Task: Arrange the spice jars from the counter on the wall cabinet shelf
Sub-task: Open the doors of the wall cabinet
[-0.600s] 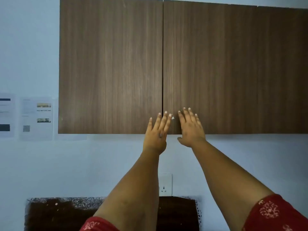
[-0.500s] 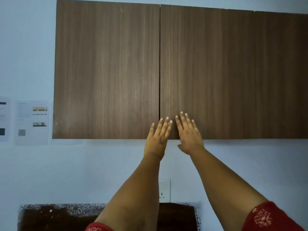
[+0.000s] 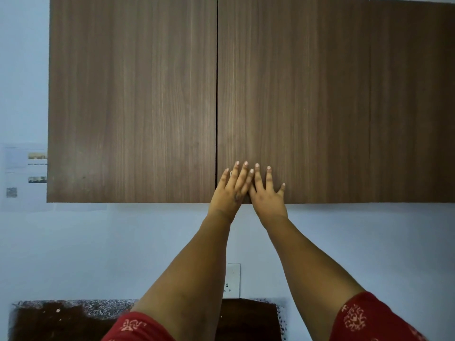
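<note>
Since the earlier frames both hands have slid to the right and closer together: the left hand [image 3: 230,190] was on the left door before, and now its fingers lie across the seam onto the right door, with the right hand [image 3: 267,193] touching it at the side.

The wall cabinet [image 3: 295,94] is closed, so the shelf inside is hidden, and I see no spice jars anywhere; the counter [image 3: 61,318] shows only as a dark strip at the bottom.

The relation that matters is the vertical seam [image 3: 217,94] between the left door [image 3: 133,94] and the right door [image 3: 293,94]. It runs straight up and down, just left of the fingers of the left hand. Both hands rest at the lower edge of the right door, near its seam-side corner, fingers straight and a little spread, flat on the wood, holding nothing.

I think the next step is to open this door, so the fingertips must hook under the bottom edge below them. The left hand is nearer to the seam.

A wall socket [image 3: 232,279] and some papers [image 3: 24,173] are on the wall.
</note>
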